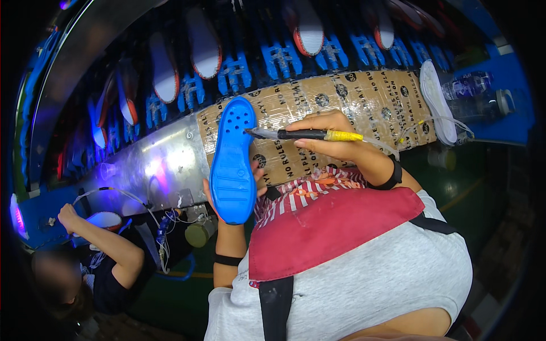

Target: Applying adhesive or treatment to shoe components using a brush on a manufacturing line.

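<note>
While the left hand (pixel 258 172) supports the blue sole (pixel 232 170), the right hand (pixel 340 149) holds a brush (pixel 291 134) at its perforated end, apparently for coating, calling for even strokes.

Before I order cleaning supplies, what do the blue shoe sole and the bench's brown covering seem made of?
Blue shoe sole: probably moulded rubber or foam, smooth satin finish, judging by its clean-edged ridges.
Brown bench covering: likely cardboard, glossy under clear film or tape, given the wrinkled highlights.

Left hand (pixel 259 175) cupped, right hand (pixel 338 149) pinching.
</note>
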A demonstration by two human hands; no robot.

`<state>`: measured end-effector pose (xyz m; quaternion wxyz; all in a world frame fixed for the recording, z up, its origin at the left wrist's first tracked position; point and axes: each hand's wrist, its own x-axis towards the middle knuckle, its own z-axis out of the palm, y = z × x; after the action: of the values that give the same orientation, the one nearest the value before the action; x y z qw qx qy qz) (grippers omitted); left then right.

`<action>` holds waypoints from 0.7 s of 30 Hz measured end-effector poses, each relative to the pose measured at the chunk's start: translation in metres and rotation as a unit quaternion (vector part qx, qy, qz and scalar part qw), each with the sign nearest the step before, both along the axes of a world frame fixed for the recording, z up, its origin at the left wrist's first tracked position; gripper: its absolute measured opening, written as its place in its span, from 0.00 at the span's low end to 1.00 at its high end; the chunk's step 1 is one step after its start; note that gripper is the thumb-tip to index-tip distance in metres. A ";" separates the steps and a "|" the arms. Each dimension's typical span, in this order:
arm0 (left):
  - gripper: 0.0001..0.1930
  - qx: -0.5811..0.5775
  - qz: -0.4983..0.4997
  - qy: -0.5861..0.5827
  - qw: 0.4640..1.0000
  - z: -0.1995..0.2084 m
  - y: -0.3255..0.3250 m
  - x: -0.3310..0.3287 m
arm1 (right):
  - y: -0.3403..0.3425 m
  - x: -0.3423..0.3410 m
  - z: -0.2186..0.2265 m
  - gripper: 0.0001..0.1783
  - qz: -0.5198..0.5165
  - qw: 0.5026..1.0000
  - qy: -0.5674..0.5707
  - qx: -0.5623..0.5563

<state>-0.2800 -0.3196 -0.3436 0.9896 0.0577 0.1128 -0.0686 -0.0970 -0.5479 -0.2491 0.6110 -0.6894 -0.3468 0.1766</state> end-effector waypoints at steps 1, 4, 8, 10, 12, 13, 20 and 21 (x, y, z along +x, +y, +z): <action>0.49 0.006 -0.008 0.017 1.000 0.002 -0.002 -0.004 | 0.000 -0.001 0.001 0.16 -0.006 1.000 0.005 0.004; 0.47 -0.004 -0.048 -0.013 0.999 0.006 -0.004 -0.003 | 0.002 -0.003 0.008 0.15 -0.038 0.994 0.076 -0.064; 0.44 -0.027 0.002 -0.014 1.000 0.009 -0.014 0.020 | 0.018 -0.009 0.027 0.13 -0.026 0.999 0.032 -0.019; 0.43 -0.006 0.026 -0.040 0.999 0.013 -0.022 0.036 | 0.029 -0.012 0.035 0.12 -0.028 0.999 0.024 0.024; 0.45 -0.006 0.035 -0.073 0.997 0.021 -0.033 0.050 | 0.040 -0.011 0.042 0.12 -0.068 0.996 -0.002 0.049; 0.46 -0.017 0.037 -0.083 0.996 0.025 -0.038 0.056 | 0.045 -0.009 0.045 0.12 -0.086 0.994 -0.029 0.053; 0.41 0.107 0.106 -0.057 0.987 0.053 -0.064 0.093 | 0.077 -0.008 0.042 0.11 -0.167 0.961 -0.216 0.039; 0.41 0.222 0.132 0.021 0.966 0.055 -0.068 0.094 | 0.078 -0.010 0.040 0.11 -0.143 0.962 -0.229 0.034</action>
<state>-0.1864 -0.3878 -0.2886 0.9496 0.2590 0.1527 0.0882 -0.1071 -0.4698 -0.2089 0.5568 -0.7330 -0.3808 -0.0875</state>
